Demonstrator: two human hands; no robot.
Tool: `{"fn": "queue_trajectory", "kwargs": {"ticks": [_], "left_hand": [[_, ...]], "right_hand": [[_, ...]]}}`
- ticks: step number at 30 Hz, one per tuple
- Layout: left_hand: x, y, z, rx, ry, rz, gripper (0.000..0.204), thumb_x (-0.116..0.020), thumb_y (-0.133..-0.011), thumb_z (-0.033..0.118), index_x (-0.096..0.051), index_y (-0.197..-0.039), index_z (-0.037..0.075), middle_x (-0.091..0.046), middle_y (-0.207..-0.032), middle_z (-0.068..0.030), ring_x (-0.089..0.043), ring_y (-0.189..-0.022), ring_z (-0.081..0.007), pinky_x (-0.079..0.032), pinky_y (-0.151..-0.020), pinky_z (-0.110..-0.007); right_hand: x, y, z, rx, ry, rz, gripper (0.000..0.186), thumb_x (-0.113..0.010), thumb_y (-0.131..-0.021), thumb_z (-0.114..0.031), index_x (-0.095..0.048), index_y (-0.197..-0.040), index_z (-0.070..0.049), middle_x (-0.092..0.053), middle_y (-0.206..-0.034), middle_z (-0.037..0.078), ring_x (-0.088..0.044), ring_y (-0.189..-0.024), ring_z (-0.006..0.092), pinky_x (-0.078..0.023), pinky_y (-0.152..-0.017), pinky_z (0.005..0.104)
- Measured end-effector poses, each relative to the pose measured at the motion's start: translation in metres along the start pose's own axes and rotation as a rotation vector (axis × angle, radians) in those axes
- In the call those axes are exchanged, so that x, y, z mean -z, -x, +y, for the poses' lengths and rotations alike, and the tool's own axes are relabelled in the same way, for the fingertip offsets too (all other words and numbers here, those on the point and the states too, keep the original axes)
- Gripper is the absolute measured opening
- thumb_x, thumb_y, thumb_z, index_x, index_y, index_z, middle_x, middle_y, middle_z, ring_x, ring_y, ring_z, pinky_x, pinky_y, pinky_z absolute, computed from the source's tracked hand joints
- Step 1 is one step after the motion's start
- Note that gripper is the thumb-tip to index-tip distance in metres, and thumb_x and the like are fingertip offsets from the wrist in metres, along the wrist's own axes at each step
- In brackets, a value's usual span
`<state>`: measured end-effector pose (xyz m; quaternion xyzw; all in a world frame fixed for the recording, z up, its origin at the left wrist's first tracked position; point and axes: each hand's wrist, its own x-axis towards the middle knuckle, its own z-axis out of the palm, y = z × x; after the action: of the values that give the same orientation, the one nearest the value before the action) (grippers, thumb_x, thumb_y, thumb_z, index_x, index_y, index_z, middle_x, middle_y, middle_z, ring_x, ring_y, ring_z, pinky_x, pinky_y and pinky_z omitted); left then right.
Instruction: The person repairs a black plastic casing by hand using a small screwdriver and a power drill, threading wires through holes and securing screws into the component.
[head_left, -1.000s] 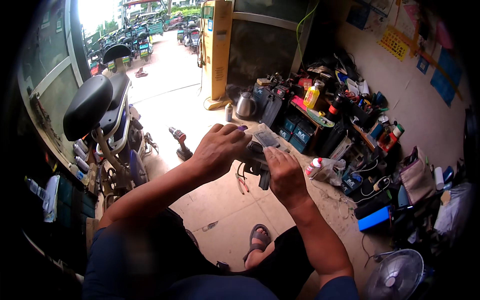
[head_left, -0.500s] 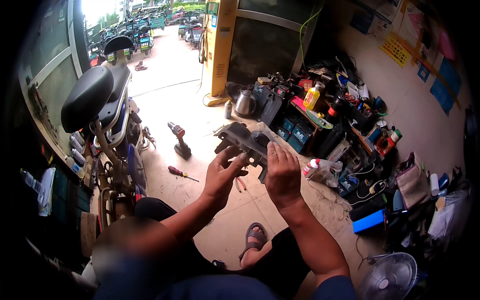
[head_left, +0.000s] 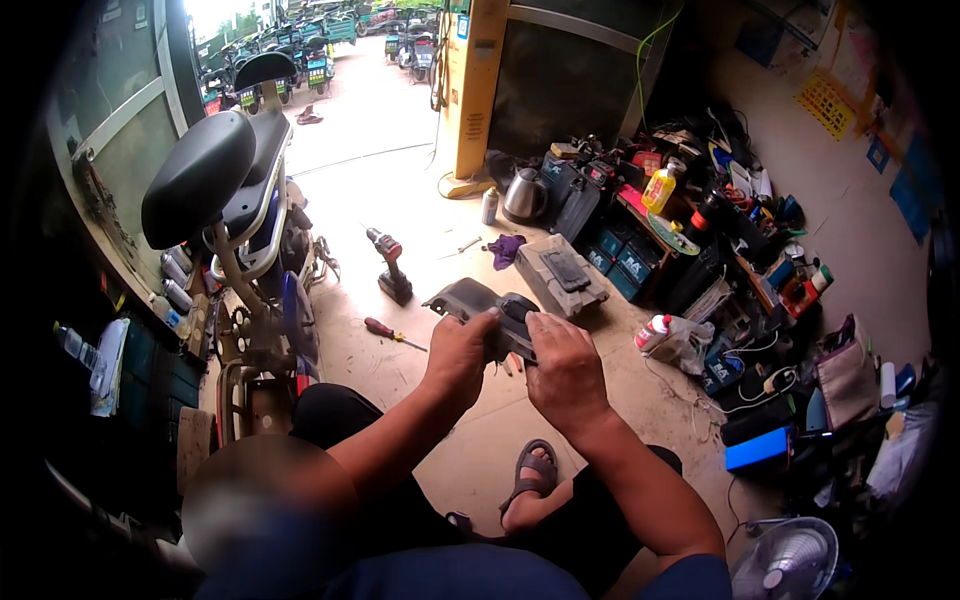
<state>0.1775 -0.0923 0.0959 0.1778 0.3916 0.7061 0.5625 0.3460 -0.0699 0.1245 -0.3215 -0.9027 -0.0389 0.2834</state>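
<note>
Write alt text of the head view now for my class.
A person's left hand and right hand hold a dark part above a tiled floor. Beyond are a drill, a screwdriver and a purple cloth; a bike stands at left.

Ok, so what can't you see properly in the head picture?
In the head view:
Dark part: its gripped edges are hidden by the left hand and right hand.
Reddish tool: mostly covered by the part and hands; its shape isn't clear.
Fan: its bottom is cut off by the lower edge.
Parked bikes: too small for details.
</note>
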Motion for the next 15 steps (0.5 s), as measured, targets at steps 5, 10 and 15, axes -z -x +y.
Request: {"fn": "queue_trajectory", "kwargs": {"ticks": [5,10,15], "left_hand": [[0.024,0.0,-0.001,0.02,-0.082,-0.039,0.018,-0.066,-0.099,0.012,-0.063,-0.111,0.0,-0.069,-0.093,-0.0081,-0.067,-0.074,-0.018,-0.053,-0.066,-0.032],[0.016,0.012,0.002,0.025,-0.134,-0.07,0.02,-0.067,-0.098,0.013,-0.064,-0.112,-0.001,-0.069,-0.091,-0.0083,-0.064,-0.072,-0.0159,-0.048,-0.061,-0.03],[0.013,0.016,-0.004,-0.002,-0.164,-0.131,0.018,-0.065,-0.099,0.013,-0.067,-0.111,0.0,-0.069,-0.089,-0.0046,-0.062,-0.072,-0.0111,-0.047,-0.062,-0.027]], "right_hand": [[0.029,-0.006,-0.006,-0.277,-0.448,-0.219,0.071,-0.081,-0.088,-0.032,-0.056,-0.14,0.01,-0.063,-0.135,0.029,-0.061,-0.126,0.0419,-0.048,-0.107,0.0441],[0.008,-0.02,0.018,-0.335,-0.611,0.036,0.036,-0.081,-0.089,-0.013,-0.074,-0.122,0.001,-0.074,-0.105,0.021,-0.074,-0.088,0.0292,-0.059,-0.078,0.0378],[-0.004,-0.024,0.022,-0.262,-0.575,-0.009,0.025,-0.08,-0.087,-0.01,-0.078,-0.111,-0.003,-0.074,-0.094,0.015,-0.073,-0.085,0.0293,-0.057,-0.077,0.0378]]}}
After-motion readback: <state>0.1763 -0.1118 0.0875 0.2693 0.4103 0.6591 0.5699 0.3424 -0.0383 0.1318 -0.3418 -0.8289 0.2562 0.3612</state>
